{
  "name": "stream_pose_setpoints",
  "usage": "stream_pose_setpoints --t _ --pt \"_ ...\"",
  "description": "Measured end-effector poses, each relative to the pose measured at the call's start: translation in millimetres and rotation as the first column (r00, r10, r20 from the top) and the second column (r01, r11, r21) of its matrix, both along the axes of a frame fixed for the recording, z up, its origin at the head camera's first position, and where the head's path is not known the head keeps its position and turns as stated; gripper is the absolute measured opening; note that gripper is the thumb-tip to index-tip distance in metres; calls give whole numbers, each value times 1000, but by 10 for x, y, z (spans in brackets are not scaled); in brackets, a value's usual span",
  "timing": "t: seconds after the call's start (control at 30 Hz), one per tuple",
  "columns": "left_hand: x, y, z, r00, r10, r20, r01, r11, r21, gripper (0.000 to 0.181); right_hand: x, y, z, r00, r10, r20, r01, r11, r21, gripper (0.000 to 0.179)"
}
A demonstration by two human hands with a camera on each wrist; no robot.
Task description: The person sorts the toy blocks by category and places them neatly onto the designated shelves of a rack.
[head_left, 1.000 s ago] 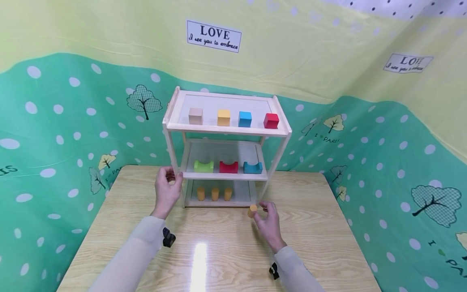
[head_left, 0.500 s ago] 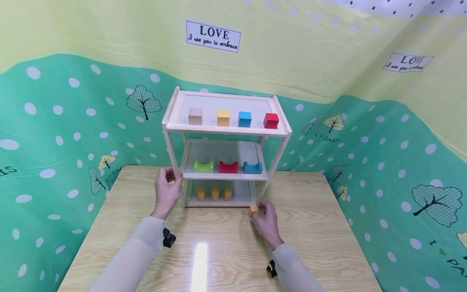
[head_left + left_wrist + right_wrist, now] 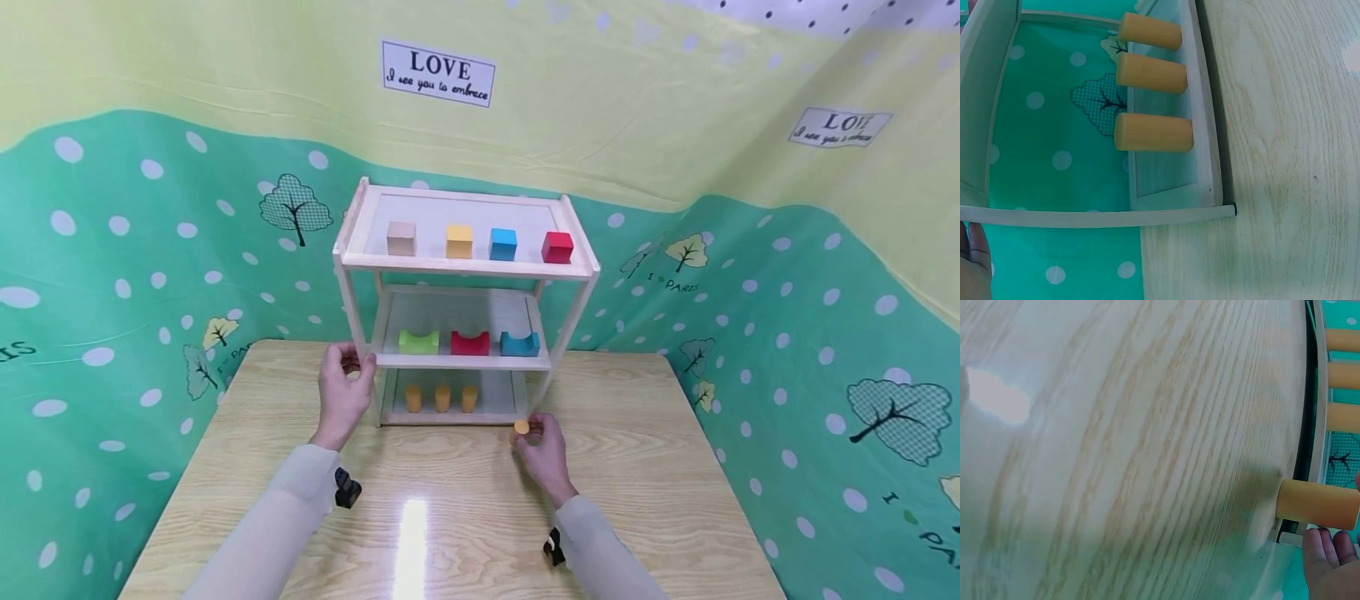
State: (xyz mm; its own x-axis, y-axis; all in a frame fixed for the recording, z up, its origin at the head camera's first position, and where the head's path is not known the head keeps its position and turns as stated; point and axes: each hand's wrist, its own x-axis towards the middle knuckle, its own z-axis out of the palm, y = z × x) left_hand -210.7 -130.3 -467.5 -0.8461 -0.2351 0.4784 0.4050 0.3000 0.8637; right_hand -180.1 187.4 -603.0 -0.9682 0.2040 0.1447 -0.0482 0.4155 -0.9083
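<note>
My left hand [image 3: 345, 396] holds the left post of a pale wooden three-tier shelf rack [image 3: 465, 265] at the height of its middle tier. My right hand [image 3: 546, 457] pinches an orange-yellow wooden cylinder [image 3: 1316, 503] by the front right corner of the bottom tier. That cylinder stands in front of the tier's edge in the head view, its round top showing. Three matching cylinders, among them the left one [image 3: 413, 398], stand upright in a row on the bottom tier. In the left wrist view, only fingers [image 3: 979, 247] show beside the post.
On the middle tier sit green [image 3: 419, 343], red [image 3: 470, 344] and blue [image 3: 519, 345] notched blocks. Several cubes line the top tier, including a red cube [image 3: 557, 248]. The rack stands on a wood-grain table [image 3: 465, 517], with a patterned cloth [image 3: 180, 250] behind and at both sides.
My right hand and forearm have shifted slightly left, and the cylinder's top shows more roundly in its grip. My left hand stays on the post.
</note>
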Motion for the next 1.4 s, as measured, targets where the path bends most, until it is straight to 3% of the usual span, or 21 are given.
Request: stream_pose_setpoints --t 0.8,1.4 --pt "-18 -7 -32 1000 -8 -12 8 1000 11 18 -56 -7 -152 1000 0 23 0 1000 -3 32" --pt "-17 0 -34 1000 -1 -21 1 1000 3 18 -35 -75 -118 999 -16 34 16 1000 -10 30"
